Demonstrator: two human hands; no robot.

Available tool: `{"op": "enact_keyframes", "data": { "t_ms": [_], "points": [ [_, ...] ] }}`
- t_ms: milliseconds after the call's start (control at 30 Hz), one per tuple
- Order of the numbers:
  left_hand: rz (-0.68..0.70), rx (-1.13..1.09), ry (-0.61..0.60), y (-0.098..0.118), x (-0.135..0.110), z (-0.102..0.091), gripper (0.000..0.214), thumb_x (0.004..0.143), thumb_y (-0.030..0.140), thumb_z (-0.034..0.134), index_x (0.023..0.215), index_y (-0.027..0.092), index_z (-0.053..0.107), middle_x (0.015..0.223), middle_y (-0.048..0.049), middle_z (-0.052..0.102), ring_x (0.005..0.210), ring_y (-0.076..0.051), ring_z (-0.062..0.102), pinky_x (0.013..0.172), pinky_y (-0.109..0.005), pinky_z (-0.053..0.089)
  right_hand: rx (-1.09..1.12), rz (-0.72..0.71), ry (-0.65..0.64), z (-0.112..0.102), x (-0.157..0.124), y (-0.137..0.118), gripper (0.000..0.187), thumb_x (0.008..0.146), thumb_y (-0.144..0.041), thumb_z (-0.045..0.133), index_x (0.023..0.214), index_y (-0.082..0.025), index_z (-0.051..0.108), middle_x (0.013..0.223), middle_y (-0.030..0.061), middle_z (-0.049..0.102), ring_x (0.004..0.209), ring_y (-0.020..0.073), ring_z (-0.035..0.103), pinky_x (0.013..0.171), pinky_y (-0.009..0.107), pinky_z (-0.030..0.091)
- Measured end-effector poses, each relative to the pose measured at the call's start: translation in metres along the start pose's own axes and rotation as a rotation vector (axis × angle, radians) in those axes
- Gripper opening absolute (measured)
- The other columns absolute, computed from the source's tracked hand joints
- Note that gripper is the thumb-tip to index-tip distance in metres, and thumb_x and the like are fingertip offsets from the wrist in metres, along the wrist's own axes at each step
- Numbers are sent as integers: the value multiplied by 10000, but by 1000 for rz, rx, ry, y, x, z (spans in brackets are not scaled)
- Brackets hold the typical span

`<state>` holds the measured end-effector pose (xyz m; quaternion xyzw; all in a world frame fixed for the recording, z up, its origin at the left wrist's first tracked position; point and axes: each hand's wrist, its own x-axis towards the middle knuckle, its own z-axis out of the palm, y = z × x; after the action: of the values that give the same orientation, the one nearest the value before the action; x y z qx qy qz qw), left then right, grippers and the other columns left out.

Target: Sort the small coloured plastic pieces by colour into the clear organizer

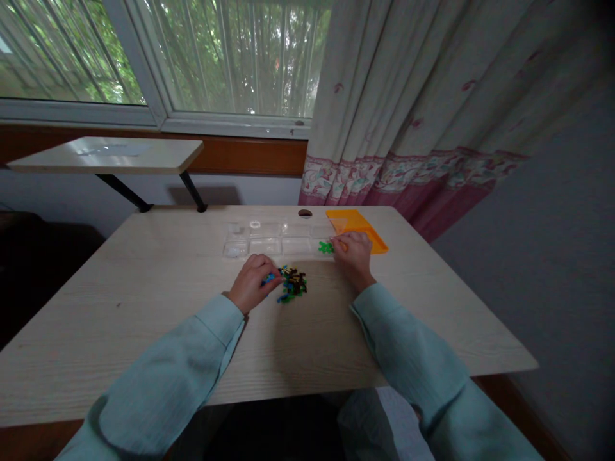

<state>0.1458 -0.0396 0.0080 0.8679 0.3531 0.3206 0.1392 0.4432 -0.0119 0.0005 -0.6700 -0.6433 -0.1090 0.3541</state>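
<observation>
A small pile of plastic pieces [293,282] in blue, green, yellow and dark brown lies on the table. At its left edge is my left hand [254,282], fingers curled, with small blue pieces [269,277] showing between thumb and fingers. My right hand [354,255] is over the right end of a clear divided tray [265,246], its fingers pinched together. What they hold, if anything, is hidden. Bright green pieces [325,247] sit just left of those fingertips, in the tray's right end.
An orange tray or lid [378,241] lies behind and right of my right hand. A round hole [305,214] is near the table's back edge. At the back left a raised shelf [110,155] stands on black legs. A curtain [384,128] hangs behind the table.
</observation>
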Motion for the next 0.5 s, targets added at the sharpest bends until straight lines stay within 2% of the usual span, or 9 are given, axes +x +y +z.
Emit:
{"op": "enact_keyframes", "data": {
  "t_ms": [133,300,500],
  "points": [
    [-46,-60,69,-1,1,1,230,888,374,547,825,182,656,862,-58,565,874,-192,509,810,-351,421,114,-119,10,-6,-5,-22,266,881,-403,537,838,-222,727,874,47,663,910,217,500,838,366,329],
    [-78,-124,110,-2,2,2,235,912,335,506,794,178,635,831,-49,564,854,-178,516,802,-336,422,294,-313,-80,-14,-21,-65,208,885,-375,561,880,-250,727,830,29,669,856,189,535,824,361,367],
    [-94,-143,156,-2,2,3,288,933,346,455,747,175,595,806,-45,536,826,-170,507,768,-320,426,415,-457,-145,-7,-43,-94,167,852,-345,620,954,-264,724,841,29,669,877,183,552,866,369,384]
  ]
}}
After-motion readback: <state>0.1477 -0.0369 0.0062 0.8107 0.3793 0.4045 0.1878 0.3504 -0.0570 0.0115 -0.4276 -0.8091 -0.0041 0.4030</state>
